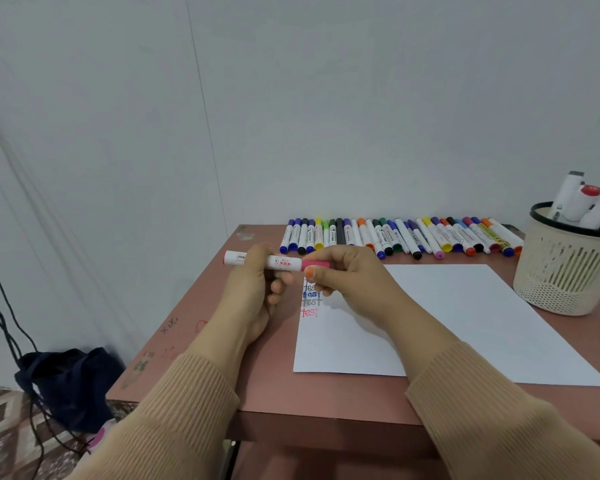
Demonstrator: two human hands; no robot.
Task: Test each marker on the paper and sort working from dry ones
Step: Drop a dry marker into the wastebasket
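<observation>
We grip the marker in our left hand, our right hand pinching its cap; a sudden slip could ink our fingers.

The marker at mid-frame had a smooth, glossy white plastic barrel and a duller pink plastic cap. The marker row above it showed the same shiny plastic. The paper was smooth, matt white. The table looked like matt pinkish-brown laminate, scuffed and scribbled on at its left. At right, the basket was cream plastic, pierced with slots and holes, black-rimmed. The sleeves were ribbed tan knit. At lower left, the bag was dark, limp cloth
</observation>
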